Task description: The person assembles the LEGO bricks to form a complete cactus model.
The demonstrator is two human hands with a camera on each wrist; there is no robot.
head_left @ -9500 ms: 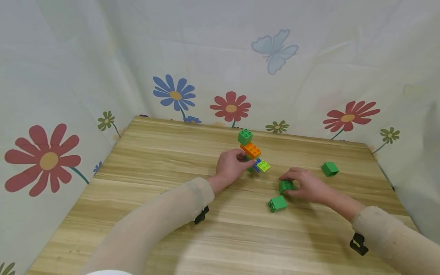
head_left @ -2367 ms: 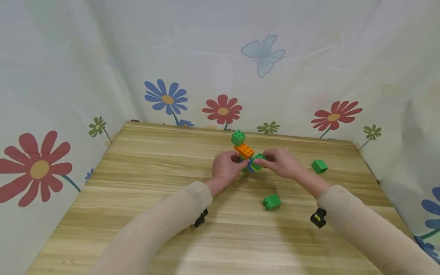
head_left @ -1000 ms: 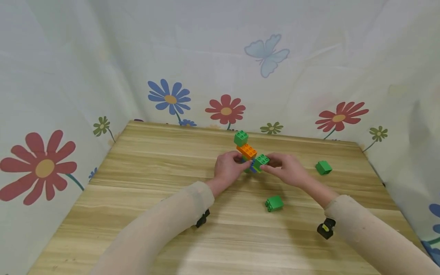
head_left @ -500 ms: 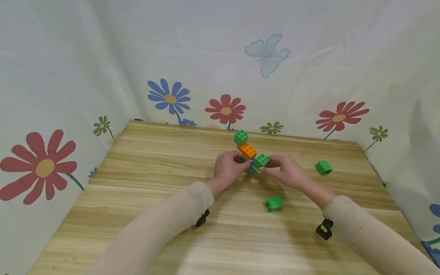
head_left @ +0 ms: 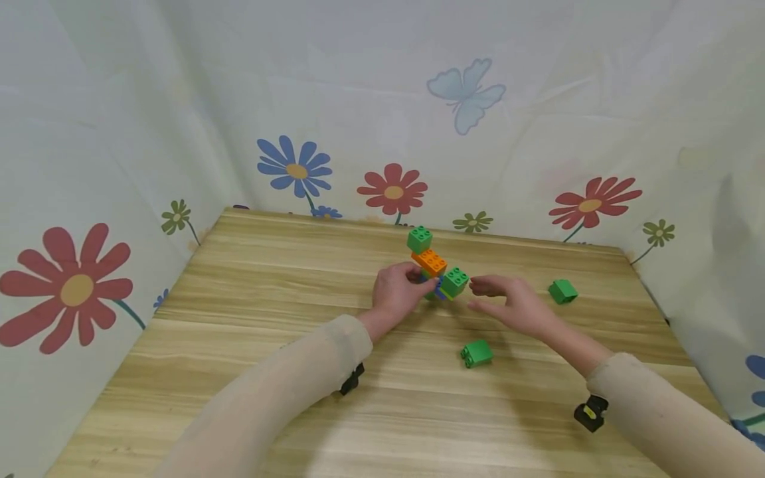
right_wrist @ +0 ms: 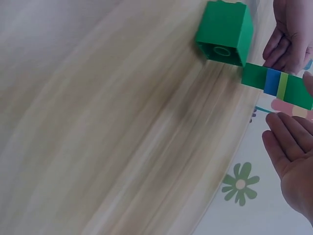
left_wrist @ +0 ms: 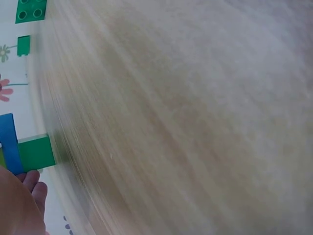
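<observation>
A tower of toy building bricks stands on the table, with a green brick [head_left: 420, 239] at its top and an orange brick [head_left: 429, 262] below. Lower down, a blue brick [right_wrist: 272, 81] sits on a green base brick [right_wrist: 253, 76], and a thin lime brick [right_wrist: 282, 85] comes above the blue one. Another green brick [head_left: 455, 281] crowns the tower's right side, on the lime brick. My left hand [head_left: 397, 290] grips the tower's lower part from the left, its fingertips partly hidden. Just right of the tower, my right hand [head_left: 516, 302] is spread apart from the bricks, holding nothing.
One loose green brick [head_left: 476, 354] lies on its side on the wooden table [head_left: 382, 411], nearer to me. Another loose green brick [head_left: 563, 291] lies at the far right. A flower-patterned curtain [head_left: 335, 99] hangs behind the table.
My right hand picked up a loose green brick and put it on the tower's lime brick. Over the last half second it let go and drew back right. My left hand stayed on the tower.
</observation>
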